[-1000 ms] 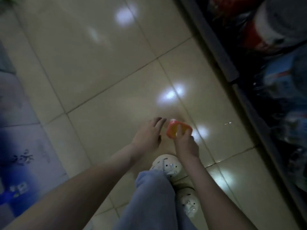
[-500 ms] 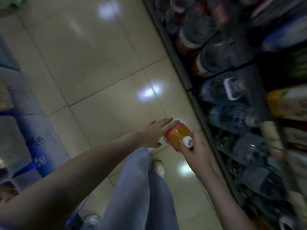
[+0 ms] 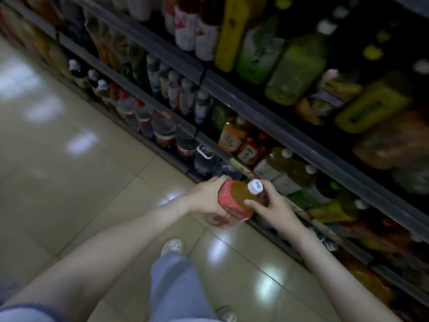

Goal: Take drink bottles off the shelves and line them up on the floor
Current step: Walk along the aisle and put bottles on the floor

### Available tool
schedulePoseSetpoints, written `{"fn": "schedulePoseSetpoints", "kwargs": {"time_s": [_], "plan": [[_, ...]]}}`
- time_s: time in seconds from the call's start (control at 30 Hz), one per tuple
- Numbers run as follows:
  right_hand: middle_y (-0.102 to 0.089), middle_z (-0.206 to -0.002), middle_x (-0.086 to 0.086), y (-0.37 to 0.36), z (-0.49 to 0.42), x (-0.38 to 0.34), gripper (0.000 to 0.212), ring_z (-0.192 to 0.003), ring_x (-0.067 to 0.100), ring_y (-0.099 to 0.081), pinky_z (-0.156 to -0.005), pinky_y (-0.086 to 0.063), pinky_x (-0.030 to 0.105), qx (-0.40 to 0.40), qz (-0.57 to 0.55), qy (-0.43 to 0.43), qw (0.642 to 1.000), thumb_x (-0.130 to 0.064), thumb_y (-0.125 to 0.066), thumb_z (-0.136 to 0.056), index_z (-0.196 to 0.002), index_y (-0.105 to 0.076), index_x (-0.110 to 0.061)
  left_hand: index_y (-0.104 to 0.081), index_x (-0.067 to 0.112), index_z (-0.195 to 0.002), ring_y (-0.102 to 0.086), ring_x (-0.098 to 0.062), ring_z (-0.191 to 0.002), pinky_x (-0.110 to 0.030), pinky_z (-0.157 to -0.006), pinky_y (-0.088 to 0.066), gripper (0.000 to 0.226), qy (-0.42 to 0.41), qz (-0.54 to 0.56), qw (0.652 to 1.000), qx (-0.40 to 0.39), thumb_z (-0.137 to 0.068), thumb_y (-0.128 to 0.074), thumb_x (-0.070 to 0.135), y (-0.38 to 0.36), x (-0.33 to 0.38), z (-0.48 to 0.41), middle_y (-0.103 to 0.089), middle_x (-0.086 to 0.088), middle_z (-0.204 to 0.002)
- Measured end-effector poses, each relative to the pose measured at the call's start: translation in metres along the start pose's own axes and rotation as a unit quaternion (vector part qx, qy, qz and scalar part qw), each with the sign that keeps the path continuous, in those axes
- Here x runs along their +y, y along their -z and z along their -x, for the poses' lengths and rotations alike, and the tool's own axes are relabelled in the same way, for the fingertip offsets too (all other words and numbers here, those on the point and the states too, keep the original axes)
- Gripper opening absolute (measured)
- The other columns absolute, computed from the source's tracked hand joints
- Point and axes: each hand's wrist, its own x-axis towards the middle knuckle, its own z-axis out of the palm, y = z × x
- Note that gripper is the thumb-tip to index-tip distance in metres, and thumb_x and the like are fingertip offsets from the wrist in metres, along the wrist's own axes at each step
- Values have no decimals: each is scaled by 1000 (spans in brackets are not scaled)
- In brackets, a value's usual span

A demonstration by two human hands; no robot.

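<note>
Glossy beige tiled floor [image 3: 69, 194] lies left of a dark multi-tier shelving unit [image 3: 290, 133] with grey edge rails, set diagonally. Thin dark grout lines [image 3: 137, 177] cross the tiles. Soft white light reflections [image 3: 81, 141] lie scattered beside the unit. Lighting dim.

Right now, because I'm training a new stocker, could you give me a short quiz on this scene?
1. Which hands hold the bottle? A left only; B right only; C both.
2. True or false: the shelves are on the person's right.
3. Fill in: the cap is ____.
Key: 1 C, left hand round the label, right hand by the cap. 2 true. 3 white.
</note>
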Motion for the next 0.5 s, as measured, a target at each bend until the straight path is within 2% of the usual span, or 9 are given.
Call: {"fn": "schedulePoseSetpoints", "kwargs": {"time_s": [0.07, 0.1, 0.17, 0.23, 0.33, 0.43, 0.5], "plan": [[-54, -121, -17, 27, 47, 21, 64, -108, -9, -54, -93, -46, 20, 9, -4, -6, 1000, -34, -81, -73, -119, -40, -48, -35, 35, -131, -53, -15, -112, -35, -94, -47, 100, -20, 18, 1000, 9, -48, -88, 47, -20, 45, 6, -51, 7, -126], [-51, -125, -17, 41, 73, 29, 74, -111, -12, -51, -94, -44, 14, 11, -5, -9, 1000, -32, -83, -70, -125, -36, -46, -35, 35, -131, -53, -14, -112, -36, -96, -47, 100, -34, 37, 999, 12, -48, -89, 46, -31, 69, 8, -51, 8, -126], [-48, -128, -20, 64, 118, 44, 87, -111, -18, -48, -88, -39, 3, 25, -27, -13, 999, -22, -85, -70, -131, -27, -45, -35, 35, -133, -53, -12, -113, -36, -97, -47, 102, -64, 61, 996, 16, -47, -90, 44, -52, 116, 11, -52, 10, -126], [-47, -128, -18, 88, 156, 53, 95, -112, -12, -50, -85, -42, 5, 73, -50, -18, 996, -24, -86, -67, -131, -19, -45, -36, 38, -130, -53, -9, -114, -36, -98, -47, 100, -109, 54, 992, 16, -46, -89, 45, -70, 165, 12, -53, 12, -125], [-50, -122, -20, 127, 200, 52, 94, -106, -8, -55, -77, -46, 7, 184, -63, -6, 981, -39, -88, -60, -127, -23, -40, -36, 44, -123, -52, -7, -112, -35, -97, -47, 90, -190, 39, 981, 8, -50, -88, 44, -86, 237, 11, -52, 14, -121], [-54, -116, -16, 160, 230, 54, 80, -99, -11, -57, -74, -49, 12, 277, -69, 33, 958, -27, -89, -63, -117, -32, -42, -33, 49, -121, -53, -6, -111, -37, -92, -49, 86, -251, 11, 968, 6, -54, -87, 44, -89, 299, 10, -50, 16, -122], [-56, -115, -14, 177, 237, 56, 74, -99, -8, -58, -75, -51, 17, 331, -47, 60, 941, -19, -86, -67, -113, -32, -42, -31, 44, -127, -52, -3, -113, -36, -92, -49, 87, -293, -5, 956, -5, -60, -86, 43, -86, 331, 7, -49, 17, -125]]}}
